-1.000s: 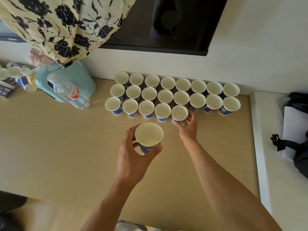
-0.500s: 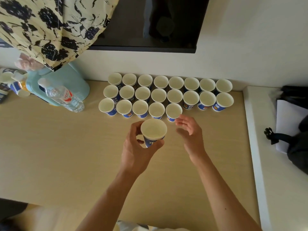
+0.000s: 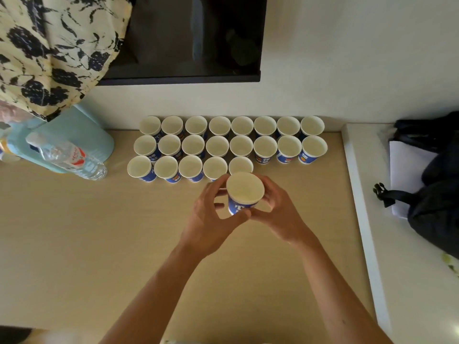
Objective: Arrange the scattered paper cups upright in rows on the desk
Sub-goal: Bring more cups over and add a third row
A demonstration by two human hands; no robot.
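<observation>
At the upper left of the frame hangs a floral cloth (image 3: 49, 45), and below it a pale blue container (image 3: 84, 135) stands on the desk (image 3: 87, 244) with a clear water bottle (image 3: 72, 157) lying against it. Right of these, upright cups (image 3: 217, 146) stand in three rows by the wall: eight at the back, eight in the middle, five in front. Just below the fifth front cup, at frame centre, the held cup (image 3: 244, 188) is upright above the desk. The left hand (image 3: 211, 224) curls its fingers and thumb round the cup's left side, while the right hand (image 3: 280, 217) wraps its fingers round the right. At the far right, a black bag (image 3: 437, 194) lies on a white ledge (image 3: 360, 194).
</observation>
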